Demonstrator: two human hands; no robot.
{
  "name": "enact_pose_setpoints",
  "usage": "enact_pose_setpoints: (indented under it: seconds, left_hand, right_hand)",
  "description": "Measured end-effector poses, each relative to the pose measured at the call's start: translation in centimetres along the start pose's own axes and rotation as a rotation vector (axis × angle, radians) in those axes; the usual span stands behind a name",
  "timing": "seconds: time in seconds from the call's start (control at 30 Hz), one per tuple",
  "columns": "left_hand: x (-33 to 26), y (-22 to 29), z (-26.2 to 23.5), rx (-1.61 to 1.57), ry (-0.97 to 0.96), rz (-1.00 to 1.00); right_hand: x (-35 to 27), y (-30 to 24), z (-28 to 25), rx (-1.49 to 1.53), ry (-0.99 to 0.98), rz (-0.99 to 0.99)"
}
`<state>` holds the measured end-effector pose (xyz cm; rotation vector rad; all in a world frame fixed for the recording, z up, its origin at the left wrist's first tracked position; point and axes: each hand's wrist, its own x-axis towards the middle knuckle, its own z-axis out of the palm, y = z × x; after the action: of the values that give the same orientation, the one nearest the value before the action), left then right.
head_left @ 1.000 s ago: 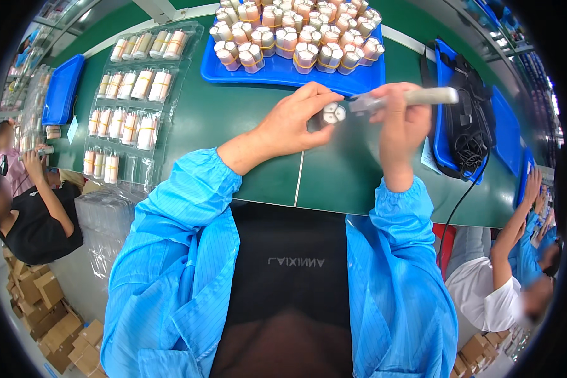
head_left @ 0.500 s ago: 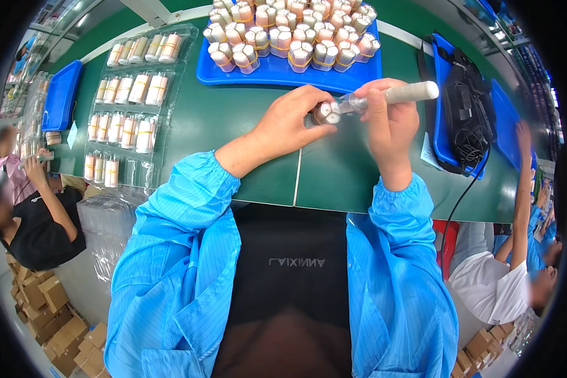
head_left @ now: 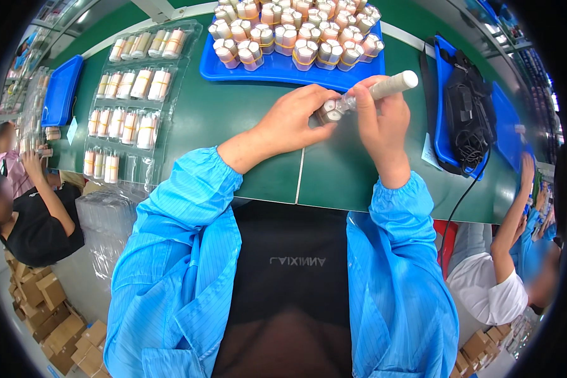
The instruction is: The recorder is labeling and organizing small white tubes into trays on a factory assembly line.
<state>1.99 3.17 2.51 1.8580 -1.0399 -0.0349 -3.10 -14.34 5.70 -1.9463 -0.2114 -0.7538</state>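
Note:
My left hand [head_left: 285, 125] curls its fingers round a small bundle of white-ended cylinders [head_left: 329, 112] above the green table, with the ends facing up. In my right hand [head_left: 382, 123] is a thick, pale, stick-shaped tool [head_left: 394, 84], slanting up to the right. Its clear front part [head_left: 348, 103] is at the bundle's ends; whether it touches them is too small to tell. Beyond my hands, a blue tray [head_left: 264, 74] holds many similar bundles, several bound with yellow bands.
Clear plastic trays [head_left: 131, 110] with rows of banded bundles lie at left. On the right, a blue tray [head_left: 445, 142] holds a black bag [head_left: 466, 104] and cable. Another blue tray [head_left: 63, 91] is far left. People sit on both sides; cardboard boxes [head_left: 66, 334] stand on the floor.
My right hand and the tool have shifted left and slightly up, closer to the bundle. My left hand has barely moved. The person at right has lowered an arm.

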Motion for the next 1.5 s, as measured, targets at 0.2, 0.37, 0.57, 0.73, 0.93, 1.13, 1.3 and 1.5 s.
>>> enact_pose_setpoints:
  seconds: [0.2, 0.37, 0.57, 0.73, 0.93, 1.13, 1.3, 1.5]
  left_hand:
    - [-0.1, -0.2, 0.3, -0.001, 0.018, 0.020]
    - [0.0, 0.1, 0.1, -0.010, -0.010, -0.007]
    - [0.0, -0.5, -0.5, -0.166, -0.056, -0.208]
    - [0.6, -0.9, -1.4, -0.881, -0.052, -0.453]
    - [0.5, -0.6, -2.5, -1.227, -0.112, -0.565]
    - [0.7, -0.9, -3.1, -1.432, -0.123, -0.505]
    - [0.7, -1.3, -4.2, -1.577, -0.159, -0.466]
    - [-0.6, -1.2, -5.6, -1.593, -0.146, -0.400]
  right_hand:
    - [-0.1, 0.0, -0.5, -0.071, 0.011, -0.090]
    - [-0.2, 0.0, -0.4, -0.070, 0.003, -0.054]
    - [1.1, 0.1, -2.1, 0.465, 0.236, 0.204]
    - [1.0, 1.8, -2.9, 0.399, 0.225, 0.264]
    - [-0.2, 1.6, -1.0, 0.205, 0.077, 0.334]
    - [-1.0, 2.6, 0.4, -0.003, -0.001, 0.092]
    - [-1.1, 2.7, 1.1, -0.105, -0.057, -0.017]
    - [-1.6, 3.6, 1.3, -0.231, -0.021, -0.047]
